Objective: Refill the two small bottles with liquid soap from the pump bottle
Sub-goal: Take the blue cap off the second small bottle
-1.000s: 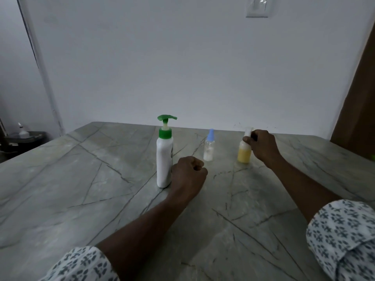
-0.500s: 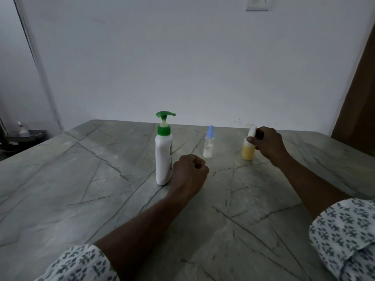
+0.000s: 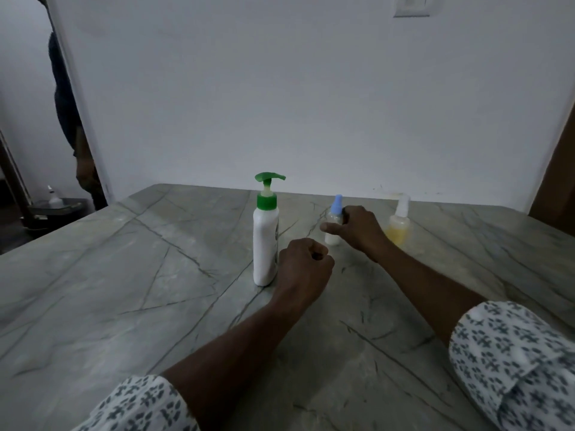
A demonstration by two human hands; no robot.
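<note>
A white pump bottle (image 3: 265, 241) with a green pump head stands upright near the middle of the grey stone table (image 3: 124, 275). Just right of its base my left hand (image 3: 303, 269) rests on the table as a closed fist, holding nothing. Further back, my right hand (image 3: 357, 228) curls round the small clear bottle with a blue cap (image 3: 335, 220), thumb in front of it. To the right, the small yellow bottle with a white cap (image 3: 398, 225) stands alone, free of my hand.
The table's far edge meets a white wall. At the far left, beyond the table, a dark low stand (image 3: 53, 206) holds a small white object. A brown door (image 3: 557, 169) borders the right side.
My right hand let go of the yellow bottle and moved left onto the blue-capped bottle. The left fist and pump bottle stayed put.
</note>
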